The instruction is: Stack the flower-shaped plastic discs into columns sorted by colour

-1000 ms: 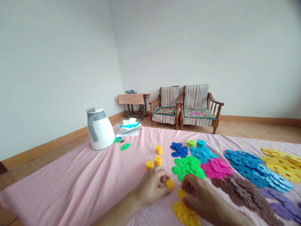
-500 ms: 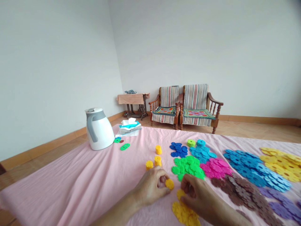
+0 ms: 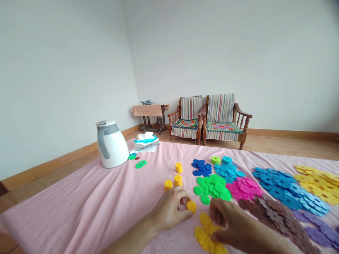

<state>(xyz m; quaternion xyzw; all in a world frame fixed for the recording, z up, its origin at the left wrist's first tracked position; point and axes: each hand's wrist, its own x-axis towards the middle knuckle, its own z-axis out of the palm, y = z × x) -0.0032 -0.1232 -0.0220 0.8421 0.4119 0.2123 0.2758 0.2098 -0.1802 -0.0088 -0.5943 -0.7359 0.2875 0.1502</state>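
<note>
My left hand [image 3: 172,206] is closed in a pinch on a yellow toy disc [image 3: 191,206] with a notched rim, held just above the cloth. Whether more discs sit behind it I cannot tell. Three short yellow stacks [image 3: 178,167] stand beyond that hand, two of them close by its knuckles. My right hand [image 3: 230,222] is over a loose heap of yellow discs [image 3: 205,236] near the front. Its fingers are curled, the thumb is apart from them and touches the heap, and no disc shows between them. Bright green discs [image 3: 213,185] lie just beyond the right hand.
Heaps of pink [image 3: 245,188], dark blue [image 3: 201,167], light blue [image 3: 229,171], brown [image 3: 280,215] and purple discs [image 3: 317,231] spread across the right side of the pink cloth [image 3: 106,204]. A white jug [image 3: 113,148] and a tissue box [image 3: 146,141] stand at the far left. Two armchairs [image 3: 222,120] are behind.
My right hand has moved a little right and down over the yellow heap, its thumb and fingers now farther apart. My left hand keeps its place with the yellow disc.
</note>
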